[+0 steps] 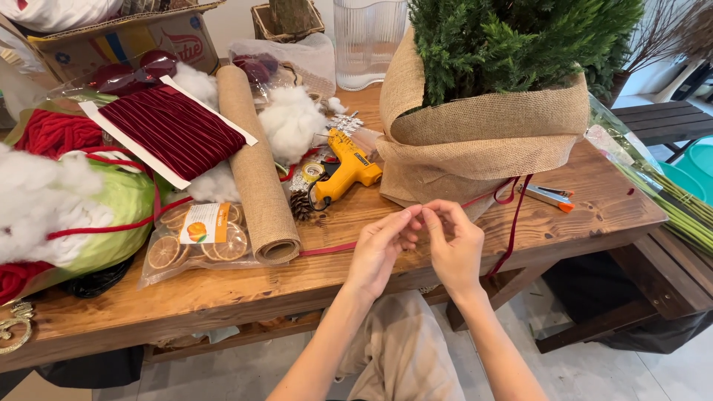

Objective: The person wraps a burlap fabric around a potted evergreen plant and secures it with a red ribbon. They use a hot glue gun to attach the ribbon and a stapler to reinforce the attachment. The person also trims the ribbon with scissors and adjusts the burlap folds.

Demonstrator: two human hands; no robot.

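Note:
My left hand (379,249) and my right hand (451,245) meet fingertip to fingertip just in front of the table edge, pinching a thin dark red ribbon (512,223). The ribbon runs from my fingers up to the burlap-wrapped pot (483,141) of a small green conifer (512,37), loops there and hangs down over the table edge; another stretch lies flat on the wood toward the left. The pot stands directly behind my hands.
On the wooden table (223,289) lie a yellow glue gun (345,171), a burlap roll (256,171), a bag of dried orange slices (197,238), a card of red velvet ribbon (171,130), cotton wool (293,122), a pine cone (301,204), an orange-tipped tool (549,197) and a clear ribbed jug (368,41).

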